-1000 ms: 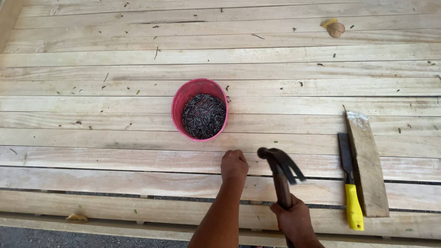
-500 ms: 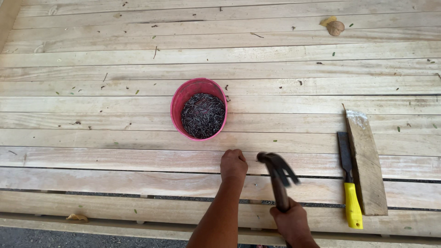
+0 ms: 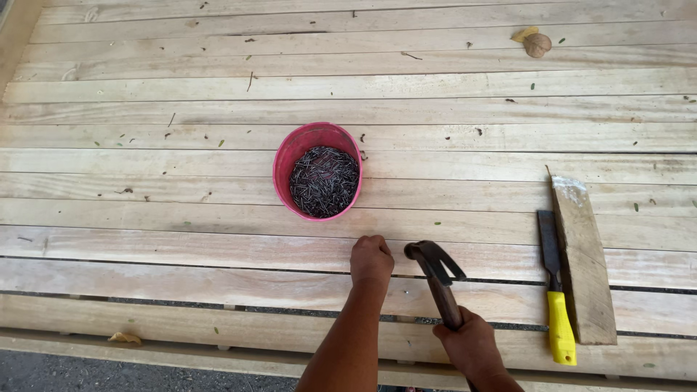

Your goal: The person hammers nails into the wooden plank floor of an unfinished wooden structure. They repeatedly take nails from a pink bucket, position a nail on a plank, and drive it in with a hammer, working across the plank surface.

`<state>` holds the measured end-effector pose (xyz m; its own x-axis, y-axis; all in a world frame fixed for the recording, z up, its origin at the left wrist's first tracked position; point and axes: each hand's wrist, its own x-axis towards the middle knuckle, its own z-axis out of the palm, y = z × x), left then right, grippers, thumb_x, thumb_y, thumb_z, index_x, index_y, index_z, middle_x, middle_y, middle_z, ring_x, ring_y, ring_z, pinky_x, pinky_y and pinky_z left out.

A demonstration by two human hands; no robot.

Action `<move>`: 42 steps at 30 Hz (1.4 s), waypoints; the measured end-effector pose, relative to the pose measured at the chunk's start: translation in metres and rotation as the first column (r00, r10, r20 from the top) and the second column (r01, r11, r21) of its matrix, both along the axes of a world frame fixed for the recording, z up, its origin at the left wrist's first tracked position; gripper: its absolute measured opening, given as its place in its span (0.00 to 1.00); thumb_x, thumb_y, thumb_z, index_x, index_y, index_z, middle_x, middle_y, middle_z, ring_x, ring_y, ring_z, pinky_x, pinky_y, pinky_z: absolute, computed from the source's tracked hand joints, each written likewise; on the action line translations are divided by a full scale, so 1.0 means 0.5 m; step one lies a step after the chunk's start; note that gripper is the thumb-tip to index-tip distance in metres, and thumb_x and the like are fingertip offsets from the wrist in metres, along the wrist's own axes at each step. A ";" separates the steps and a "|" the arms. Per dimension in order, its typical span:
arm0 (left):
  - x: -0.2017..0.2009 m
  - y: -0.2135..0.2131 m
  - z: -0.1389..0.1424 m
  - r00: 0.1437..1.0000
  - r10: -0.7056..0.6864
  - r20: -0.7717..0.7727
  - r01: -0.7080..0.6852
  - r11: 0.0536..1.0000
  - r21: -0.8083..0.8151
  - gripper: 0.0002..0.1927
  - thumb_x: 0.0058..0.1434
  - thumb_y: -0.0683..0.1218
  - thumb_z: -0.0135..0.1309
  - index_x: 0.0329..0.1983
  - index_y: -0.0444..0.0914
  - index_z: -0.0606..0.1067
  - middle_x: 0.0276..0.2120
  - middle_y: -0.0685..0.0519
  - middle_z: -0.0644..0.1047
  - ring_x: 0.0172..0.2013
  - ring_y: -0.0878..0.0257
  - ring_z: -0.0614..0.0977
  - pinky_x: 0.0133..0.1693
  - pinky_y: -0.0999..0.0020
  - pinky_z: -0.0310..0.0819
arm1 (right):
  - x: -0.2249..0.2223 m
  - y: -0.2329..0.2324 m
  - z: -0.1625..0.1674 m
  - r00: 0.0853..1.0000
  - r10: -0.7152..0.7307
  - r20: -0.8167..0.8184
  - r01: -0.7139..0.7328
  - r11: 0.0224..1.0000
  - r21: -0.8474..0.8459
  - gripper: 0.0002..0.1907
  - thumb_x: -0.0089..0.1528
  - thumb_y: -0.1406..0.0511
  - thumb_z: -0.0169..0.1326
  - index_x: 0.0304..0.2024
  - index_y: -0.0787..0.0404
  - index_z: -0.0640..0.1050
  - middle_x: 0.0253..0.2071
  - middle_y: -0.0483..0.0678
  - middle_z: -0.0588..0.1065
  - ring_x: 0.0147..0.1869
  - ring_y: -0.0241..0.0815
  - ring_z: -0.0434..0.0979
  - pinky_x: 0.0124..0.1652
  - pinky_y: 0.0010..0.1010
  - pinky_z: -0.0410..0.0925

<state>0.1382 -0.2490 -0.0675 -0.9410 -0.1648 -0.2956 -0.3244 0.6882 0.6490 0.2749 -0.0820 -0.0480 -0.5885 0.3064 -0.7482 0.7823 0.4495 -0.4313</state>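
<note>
Pale wooden planks (image 3: 145, 181) underlie fisted left hand (image 3: 371, 260) and right hand (image 3: 472, 347) gripping hammer (image 3: 435, 272).

outdoor carpentry site. fresh pale planks (image 3: 181, 239) laid side by side with gaps, gravel ground (image 3: 65, 374) at edge. pink bucket of nails (image 3: 319, 180), claw hammer (image 3: 435, 272), yellow-handled chisel (image 3: 557, 301), wood offcut (image 3: 584, 261), leaf litter scattered about.

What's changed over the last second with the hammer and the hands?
The hammer head dropped slightly and swung left, closer to the left hand. The right hand keeps its grip on the handle. The left hand stays fisted on the plank. The pink bowl of nails, the yellow-handled tool and the wood offcut have not moved.
</note>
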 end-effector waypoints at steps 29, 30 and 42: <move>0.001 0.003 -0.009 0.999 -0.022 -0.049 0.022 1.000 0.003 0.07 0.54 0.34 0.54 0.25 0.38 0.78 0.37 0.47 0.78 0.41 0.48 0.81 0.44 0.57 0.79 | 0.010 -0.020 0.005 0.981 -0.192 -0.031 0.188 0.978 -0.090 0.16 0.59 0.64 0.63 0.48 0.63 0.79 0.24 0.52 0.78 0.24 0.41 0.77 0.27 0.36 0.73; 0.000 0.003 -0.009 0.999 -0.020 -0.050 0.020 1.000 0.006 0.06 0.54 0.34 0.55 0.25 0.38 0.78 0.37 0.47 0.77 0.41 0.48 0.81 0.44 0.57 0.79 | 0.006 -0.017 0.002 0.988 -0.156 -0.007 0.156 0.986 -0.065 0.17 0.58 0.64 0.63 0.49 0.62 0.79 0.25 0.51 0.78 0.24 0.40 0.78 0.27 0.35 0.74; -0.032 -0.028 0.072 0.729 -0.202 -0.655 0.199 0.977 -0.080 0.05 0.56 0.37 0.57 0.31 0.39 0.74 0.34 0.48 0.74 0.39 0.47 0.78 0.41 0.52 0.74 | -0.099 0.020 0.033 0.991 -0.137 -0.011 0.137 0.990 0.020 0.18 0.60 0.62 0.60 0.51 0.62 0.80 0.26 0.53 0.77 0.24 0.43 0.76 0.28 0.38 0.73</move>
